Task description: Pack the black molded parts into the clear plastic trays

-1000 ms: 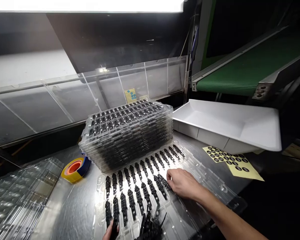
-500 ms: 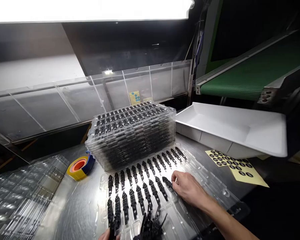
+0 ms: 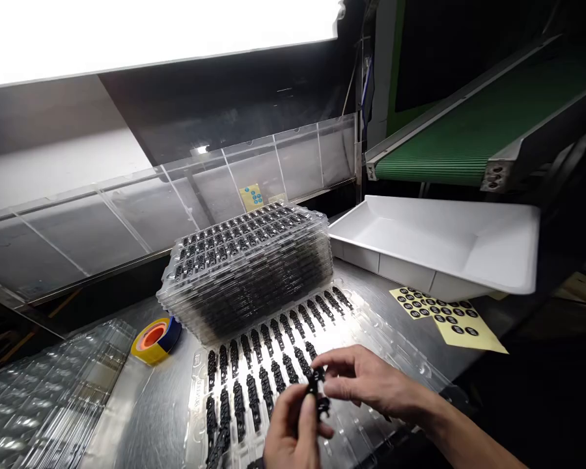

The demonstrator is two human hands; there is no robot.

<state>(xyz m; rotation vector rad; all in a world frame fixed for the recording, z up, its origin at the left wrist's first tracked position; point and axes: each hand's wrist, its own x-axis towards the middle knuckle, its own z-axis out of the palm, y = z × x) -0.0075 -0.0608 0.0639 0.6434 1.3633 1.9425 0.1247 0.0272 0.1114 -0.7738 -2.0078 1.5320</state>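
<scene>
Pinching one small black part (image 3: pixel 317 384) between fingertips, the left hand (image 3: pixel 293 433) at its near end and the right hand (image 3: pixel 376 384) at its far end meet above the clear tray (image 3: pixel 195 397); its long axis probably points away from the wearer, though fingers hide much; the tray lies on a metal counter (image 3: pixel 149 410), a tray stack (image 3: pixel 254 293) just behind

The table (image 3: pixel 149 404) has a metal surface, brushed and reflective. The tray (image 3: pixel 371 342) is thin, clear plastic with a glossy, moulded finish; the tray stack (image 3: pixel 249 286) shows the same material. The black parts (image 3: pixel 252 400) appear to be plastic, with an uneven, knobbly surface. The bin (image 3: pixel 405 266) is smooth white plastic. The label sheet (image 3: pixel 483 340) appears to be paper. The conveyor belt (image 3: pixel 434 168) is ribbed at its end.
</scene>
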